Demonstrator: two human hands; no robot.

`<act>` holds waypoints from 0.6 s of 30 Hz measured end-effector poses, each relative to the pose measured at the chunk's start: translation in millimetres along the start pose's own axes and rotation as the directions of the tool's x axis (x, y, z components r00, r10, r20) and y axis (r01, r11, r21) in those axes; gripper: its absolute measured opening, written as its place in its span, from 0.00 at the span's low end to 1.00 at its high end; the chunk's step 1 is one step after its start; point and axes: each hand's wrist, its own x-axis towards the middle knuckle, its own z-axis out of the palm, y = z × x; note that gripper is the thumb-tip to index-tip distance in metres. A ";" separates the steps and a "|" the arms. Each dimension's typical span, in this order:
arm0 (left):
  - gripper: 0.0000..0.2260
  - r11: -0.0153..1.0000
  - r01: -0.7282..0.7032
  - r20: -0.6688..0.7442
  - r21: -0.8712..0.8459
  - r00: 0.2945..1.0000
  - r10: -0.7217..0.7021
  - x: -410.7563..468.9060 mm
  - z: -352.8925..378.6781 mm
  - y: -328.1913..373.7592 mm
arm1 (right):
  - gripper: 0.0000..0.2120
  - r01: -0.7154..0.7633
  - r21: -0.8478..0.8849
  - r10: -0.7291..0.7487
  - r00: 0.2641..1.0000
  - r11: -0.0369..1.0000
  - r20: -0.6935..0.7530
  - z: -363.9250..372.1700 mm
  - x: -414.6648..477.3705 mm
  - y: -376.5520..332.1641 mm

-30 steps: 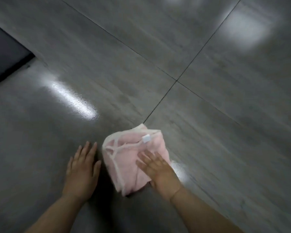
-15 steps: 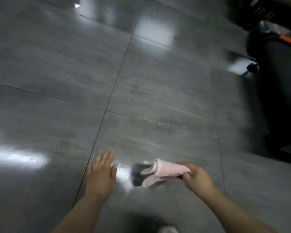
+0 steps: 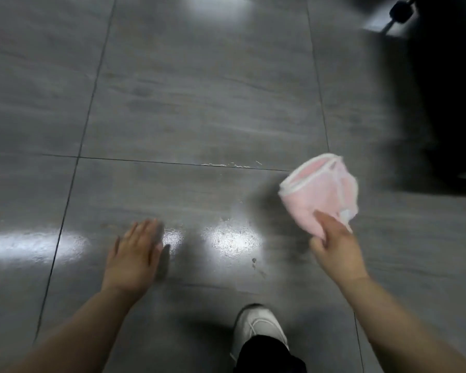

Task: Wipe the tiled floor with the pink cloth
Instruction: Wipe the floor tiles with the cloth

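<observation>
The pink cloth, edged in white, is bunched up and held by its near end in my right hand at the right of the view, over the grey tiled floor. Whether the cloth touches the floor I cannot tell; it is blurred. My left hand is spread with fingers apart, flat on or just above the floor at lower left, holding nothing. A wet, shiny patch lies between the two hands.
A large black object with a castor wheel fills the upper right. My white shoe and dark trouser leg show at the bottom centre. Dark grout lines cross the floor.
My right hand has swung the cloth out to the right and farther away, and the cloth has opened up. The view shifted; my shoe has come into sight. My left hand stays spread.
</observation>
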 end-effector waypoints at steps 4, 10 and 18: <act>0.32 1.000 0.031 0.054 0.002 0.998 -0.031 -2.4 4.5 4.2 | 0.42 0.415 -0.357 -0.275 0.883 0.837 0.381 92.0 -9.9 22.9; 0.42 0.984 0.179 -0.053 0.009 0.983 -0.178 10.3 -2.4 -3.7 | 0.35 0.461 -0.280 -0.408 0.884 0.842 0.229 128.5 13.5 6.1; 0.26 0.934 0.349 -0.012 -0.076 0.936 -0.351 62.6 21.4 20.3 | 0.27 0.720 -0.225 -0.698 0.692 0.656 0.182 154.4 58.8 -44.0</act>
